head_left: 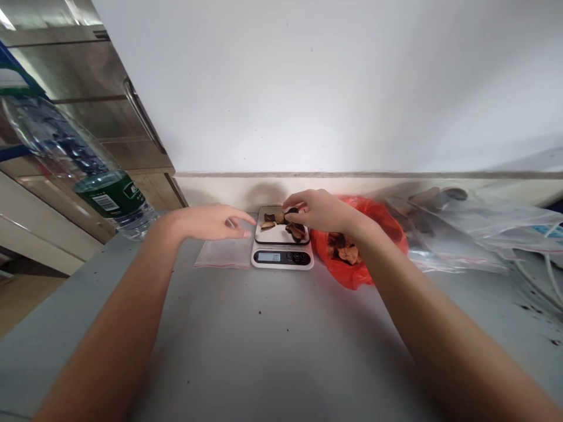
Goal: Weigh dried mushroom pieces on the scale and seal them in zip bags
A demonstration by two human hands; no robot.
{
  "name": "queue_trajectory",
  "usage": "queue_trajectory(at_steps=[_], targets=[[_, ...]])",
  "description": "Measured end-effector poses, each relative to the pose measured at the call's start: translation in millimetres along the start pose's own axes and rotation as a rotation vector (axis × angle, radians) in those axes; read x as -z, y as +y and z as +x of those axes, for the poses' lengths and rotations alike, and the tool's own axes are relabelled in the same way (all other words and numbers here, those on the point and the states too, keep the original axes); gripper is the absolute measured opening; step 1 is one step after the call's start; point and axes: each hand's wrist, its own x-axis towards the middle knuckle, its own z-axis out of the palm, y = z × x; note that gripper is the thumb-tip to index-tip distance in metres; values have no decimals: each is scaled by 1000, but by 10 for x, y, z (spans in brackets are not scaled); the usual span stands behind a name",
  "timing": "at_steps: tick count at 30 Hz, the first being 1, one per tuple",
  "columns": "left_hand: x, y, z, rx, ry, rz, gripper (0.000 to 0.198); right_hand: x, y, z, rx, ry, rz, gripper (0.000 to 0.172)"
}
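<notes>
A small white digital kitchen scale (282,259) stands on the grey table, its display lit but too blurred to read. Several dried brown slices (268,225) lie on its pan; they look like dried mushroom or root, I cannot tell which. My right hand (323,211) reaches over the pan from the right, thumb and fingers curved around a dark dried slice (292,210). Just left of the scale hovers my left hand (211,223), fingers apart and holding nothing. Below it lies a clear zip bag (224,255). A red plastic bag (352,278) with more dried slices sits partly under my right forearm.
A large clear bottle with a green label (109,193) stands tilted in view at the left. Clear plastic bags (461,234) and a white cable (534,281) lie at the right. A white wall (308,88) rises behind the table (246,351), which has dark crumbs.
</notes>
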Motion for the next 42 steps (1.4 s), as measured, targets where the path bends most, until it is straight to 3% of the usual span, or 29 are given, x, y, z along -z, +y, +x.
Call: queue_trajectory(at_steps=[6, 14, 21, 25, 27, 30, 35, 42], targets=[[-27, -57, 80, -5, -34, 8, 71, 25, 104, -63, 38, 55, 30, 30], [-17, 34, 24, -4, -34, 22, 68, 212, 46, -220, 90, 87, 52, 25], [-15, 26, 9, 14, -33, 24, 66, 463, 53, -404, -9, -44, -148, 17], [-12, 75, -31, -17, -25, 37, 60, 549, 139, -460, -148, -168, -248, 12], [-10, 88, -44, -44, -20, 48, 60, 573, 199, -474, -216, -239, -269, 19], [-7, 90, -49, -75, -17, 53, 59, 581, 288, -474, -273, -286, -296, 29], [-9, 93, -66, -84, -17, 64, 56, 556, 298, -466, -319, -251, -334, 3], [-8, 111, -88, -66, -13, 50, 59, 419, 323, -443, -299, -189, -284, 20]])
